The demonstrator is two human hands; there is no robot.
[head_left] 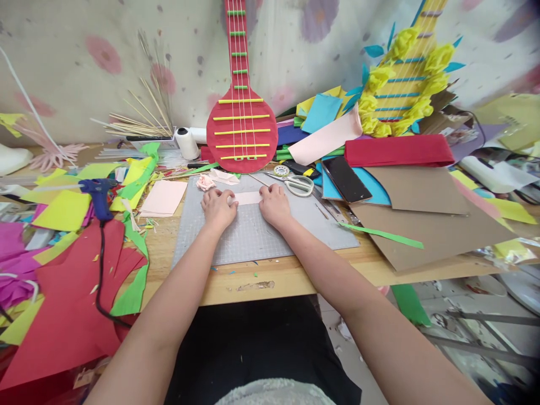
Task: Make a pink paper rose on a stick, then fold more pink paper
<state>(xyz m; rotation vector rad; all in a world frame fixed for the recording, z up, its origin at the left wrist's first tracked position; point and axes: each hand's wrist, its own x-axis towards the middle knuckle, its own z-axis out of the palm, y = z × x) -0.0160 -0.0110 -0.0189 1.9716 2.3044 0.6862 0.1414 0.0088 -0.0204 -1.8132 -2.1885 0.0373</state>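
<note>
A pale pink paper strip [248,198] stretches between my two hands just above or on the grey cutting mat [240,236]. My left hand [219,209] has its fingers curled on the strip's left end, and my right hand [275,206] grips the right end. The fingers partly hide both ends. Close to my left fingertips lie a crumpled pink paper rose [205,183] and a loose pink paper piece [224,177]. White-handled scissors [300,185] rest just beyond my right hand.
A red paper instrument [241,135] leans at the back. A blue glue gun [98,197], pink paper squares [163,198] and coloured scraps lie left. At right are a phone [346,179], brown cardboard [430,236] and folded red paper [399,151]. The table's front edge [257,292] is near me.
</note>
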